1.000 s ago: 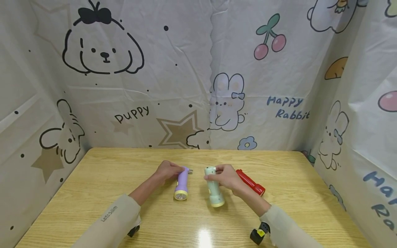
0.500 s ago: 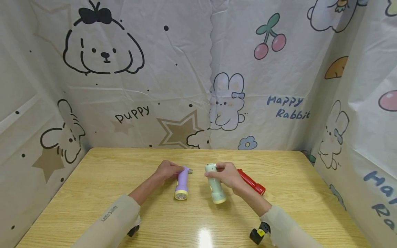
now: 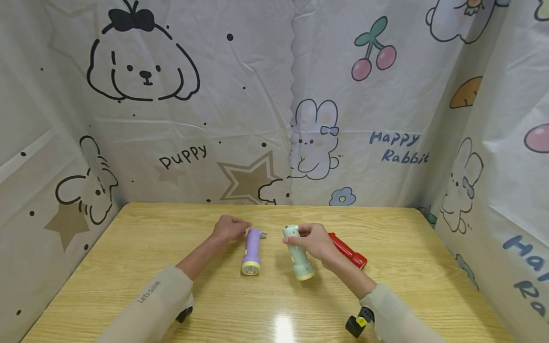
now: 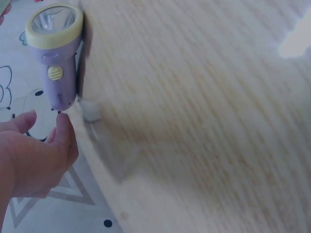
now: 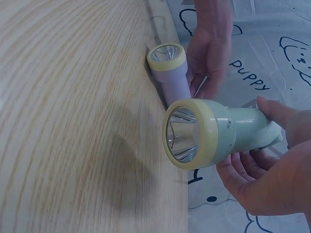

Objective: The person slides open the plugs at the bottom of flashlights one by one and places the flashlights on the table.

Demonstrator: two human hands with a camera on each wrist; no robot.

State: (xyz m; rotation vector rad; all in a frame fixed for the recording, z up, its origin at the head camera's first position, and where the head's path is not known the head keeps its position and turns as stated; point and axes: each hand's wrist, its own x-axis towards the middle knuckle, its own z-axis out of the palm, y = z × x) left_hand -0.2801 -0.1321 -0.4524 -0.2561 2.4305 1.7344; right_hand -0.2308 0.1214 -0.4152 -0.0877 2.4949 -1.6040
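A purple flashlight (image 3: 252, 247) with a yellow lens ring lies on the table, lens toward the near side. Metal plug prongs (image 3: 263, 235) stick out at its far end. My left hand (image 3: 228, 229) is just left of that end; in the left wrist view its thumb and fingers (image 4: 70, 138) stand apart, one fingertip right by the flashlight's tail. A mint-green flashlight (image 3: 299, 259) is in my right hand (image 3: 317, 242), which grips it near the tail between thumb and fingers. It tilts lens-down, and the right wrist view shows its yellow ring (image 5: 214, 131) above the wood.
A red flashlight (image 3: 349, 252) lies slantwise on the wooden table (image 3: 171, 238), just right of my right hand and partly behind it. Printed cloth curtains (image 3: 249, 95) hang behind the table and along both sides.
My left hand has let go of the purple flashlight's tail and drawn back slightly left. My right hand has raised the green flashlight a little, its lens end shifting right.
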